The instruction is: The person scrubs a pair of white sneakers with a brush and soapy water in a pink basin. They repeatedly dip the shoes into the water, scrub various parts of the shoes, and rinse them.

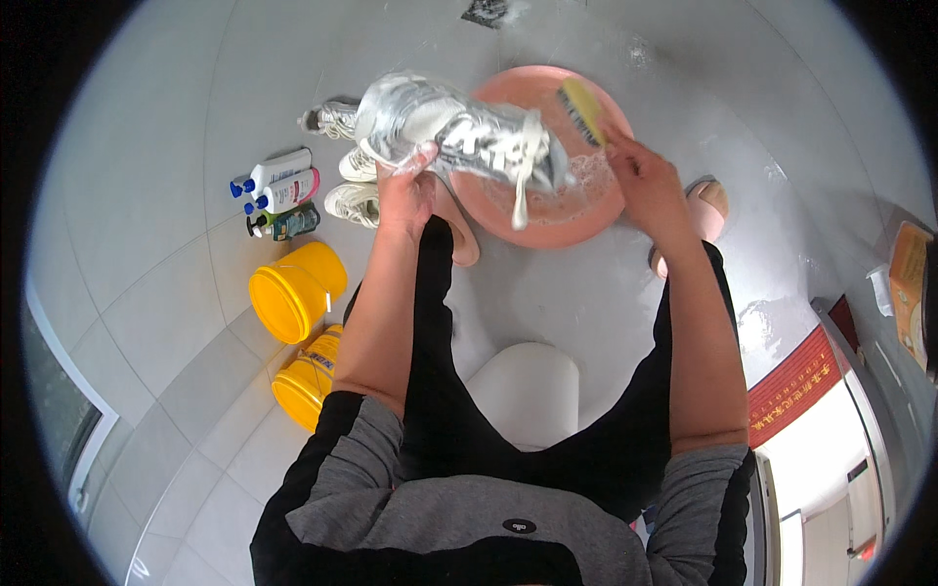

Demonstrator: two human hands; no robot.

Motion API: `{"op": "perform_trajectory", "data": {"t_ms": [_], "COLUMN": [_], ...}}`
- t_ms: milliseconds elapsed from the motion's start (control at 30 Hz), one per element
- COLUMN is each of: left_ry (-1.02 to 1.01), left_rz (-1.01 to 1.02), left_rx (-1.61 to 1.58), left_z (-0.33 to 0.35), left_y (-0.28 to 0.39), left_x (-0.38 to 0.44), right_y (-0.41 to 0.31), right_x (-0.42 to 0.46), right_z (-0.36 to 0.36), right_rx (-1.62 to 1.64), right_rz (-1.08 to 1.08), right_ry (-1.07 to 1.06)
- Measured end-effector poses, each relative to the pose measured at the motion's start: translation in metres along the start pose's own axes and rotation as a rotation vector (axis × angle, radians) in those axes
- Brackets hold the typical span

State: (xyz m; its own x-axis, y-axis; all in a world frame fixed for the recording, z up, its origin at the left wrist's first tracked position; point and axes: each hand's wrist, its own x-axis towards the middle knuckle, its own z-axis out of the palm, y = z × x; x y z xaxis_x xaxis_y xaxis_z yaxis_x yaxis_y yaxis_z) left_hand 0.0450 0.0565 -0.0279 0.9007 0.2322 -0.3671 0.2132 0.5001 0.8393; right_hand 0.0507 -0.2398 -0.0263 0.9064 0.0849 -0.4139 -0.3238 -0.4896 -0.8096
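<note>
My left hand point(409, 189) grips a white and grey lace-up sneaker point(458, 132) near its heel, thumb over the collar. Wet suds coat the shoe, and a loose lace end dangles from its toe side. The toe reaches over a pink plastic basin point(546, 238) on the floor, which holds foamy water. Over the basin's right part, my right hand point(648, 183) holds a scrubbing brush point(582, 110) with a yellow back and dark bristles. The bristles point toward the sneaker but are apart from it. The brush is slightly blurred.
Other sneakers point(355, 204) stand left of the basin. Pump bottles point(286, 179) and two yellow buckets point(297, 293) line the left wall. A white stool point(524, 388) is beneath me. A floor drain point(485, 12) lies beyond the basin. A red doormat point(799, 384) is at right.
</note>
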Motion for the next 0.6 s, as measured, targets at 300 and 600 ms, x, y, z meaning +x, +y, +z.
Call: {"op": "perform_trajectory", "data": {"t_ms": [300, 600], "left_ry": [0.144, 0.221], "left_rz": [-0.049, -0.335], "left_rx": [0.113, -0.201], "left_z": [0.0, -0.013], "left_y": [-0.04, -0.074], "left_x": [0.025, 0.032], "right_y": [-0.021, -0.001], "right_x": [-0.006, 0.003], "right_z": [-0.016, -0.013], "right_rx": [0.157, 0.134], "right_rz": [0.032, -0.154], "right_ry": [0.144, 0.188]}}
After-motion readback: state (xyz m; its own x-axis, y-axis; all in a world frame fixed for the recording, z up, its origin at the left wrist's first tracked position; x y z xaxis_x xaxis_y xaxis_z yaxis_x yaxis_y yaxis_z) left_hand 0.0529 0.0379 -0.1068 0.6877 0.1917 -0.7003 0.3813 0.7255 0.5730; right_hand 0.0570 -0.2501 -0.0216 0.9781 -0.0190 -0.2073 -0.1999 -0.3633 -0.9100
